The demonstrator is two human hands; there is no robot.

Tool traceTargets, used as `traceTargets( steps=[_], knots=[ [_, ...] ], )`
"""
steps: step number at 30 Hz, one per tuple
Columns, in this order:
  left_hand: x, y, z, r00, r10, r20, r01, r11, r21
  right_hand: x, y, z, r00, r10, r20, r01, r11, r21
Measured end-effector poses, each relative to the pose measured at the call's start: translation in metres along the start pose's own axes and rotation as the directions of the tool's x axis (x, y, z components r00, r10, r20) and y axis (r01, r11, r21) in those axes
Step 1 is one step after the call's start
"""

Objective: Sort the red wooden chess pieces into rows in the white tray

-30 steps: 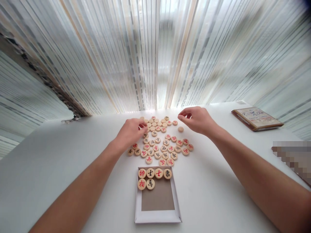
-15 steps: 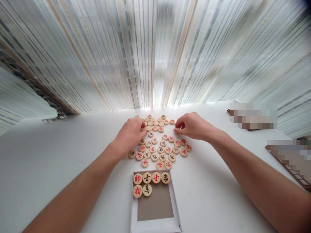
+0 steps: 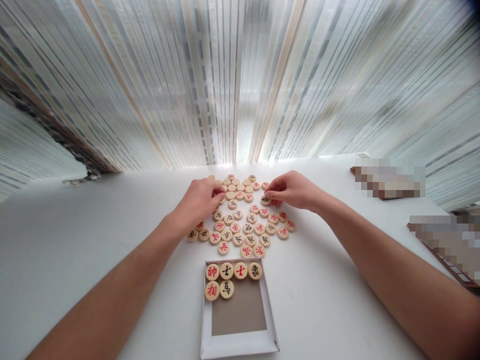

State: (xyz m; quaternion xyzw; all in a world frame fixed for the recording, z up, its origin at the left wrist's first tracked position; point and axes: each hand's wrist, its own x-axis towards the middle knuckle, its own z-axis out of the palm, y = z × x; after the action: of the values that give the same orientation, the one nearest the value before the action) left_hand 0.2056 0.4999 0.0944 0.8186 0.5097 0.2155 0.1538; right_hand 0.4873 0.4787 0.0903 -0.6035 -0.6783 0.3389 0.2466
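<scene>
My right hand [image 3: 287,190] is at the right side of the scattered xiangqi pieces. Its thumb and fingers pinch a round wooden xiangqi piece with a black character [image 3: 266,200], face up at table height. At the left of the group, my left hand [image 3: 204,200] has its fingers closed around a pale xiangqi piece [image 3: 222,197], mostly hidden by them. Between and in front of the hands lie many face-up pieces [image 3: 248,228] with red or black characters. Several blank-side-up pieces [image 3: 240,188] sit close together farther back.
Nearest me is a shallow white box [image 3: 272,325] with a grey-brown bottom. Several face-up pieces [image 3: 226,271] stand in two rows at its far left. Two brown-edged, blurred-out objects [image 3: 386,180] lie on the right. A striped curtain [image 3: 240,85] hangs behind the white table [image 3: 93,240].
My right hand has shifted slightly left, and a black-character piece now shows at its fingertips. My left hand has barely moved; pieces beside its wrist are more exposed.
</scene>
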Motion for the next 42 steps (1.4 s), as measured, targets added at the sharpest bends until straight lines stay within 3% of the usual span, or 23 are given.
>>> traceTargets(
  steps=[4,8,15,23,28,42],
  knots=[
    [-0.001,0.000,-0.003,1.000,0.025,-0.001,-0.025,1.000,0.014,-0.001,-0.004,0.007,0.990,-0.100,-0.100,0.090,0.991,-0.099],
    [-0.001,0.007,-0.004,0.997,0.080,-0.001,-0.080,0.996,0.034,-0.003,-0.016,0.024,0.940,-0.278,-0.200,0.231,0.946,-0.228],
    [-0.001,0.015,0.002,0.978,0.184,0.100,-0.193,0.977,0.086,-0.002,-0.015,0.044,0.884,-0.464,-0.051,0.403,0.814,-0.418],
    [0.000,0.014,-0.005,0.918,0.318,0.238,-0.364,0.913,0.186,-0.007,-0.021,0.027,0.872,-0.477,0.110,0.459,0.720,-0.521],
    [-0.001,0.016,-0.004,0.898,0.348,0.268,-0.407,0.889,0.208,-0.007,-0.024,0.026,0.882,-0.456,0.118,0.446,0.730,-0.518],
    [0.000,0.006,0.004,0.965,0.235,0.119,-0.242,0.969,0.048,-0.002,-0.015,0.022,0.939,-0.343,-0.025,0.307,0.868,-0.389]
  ],
)
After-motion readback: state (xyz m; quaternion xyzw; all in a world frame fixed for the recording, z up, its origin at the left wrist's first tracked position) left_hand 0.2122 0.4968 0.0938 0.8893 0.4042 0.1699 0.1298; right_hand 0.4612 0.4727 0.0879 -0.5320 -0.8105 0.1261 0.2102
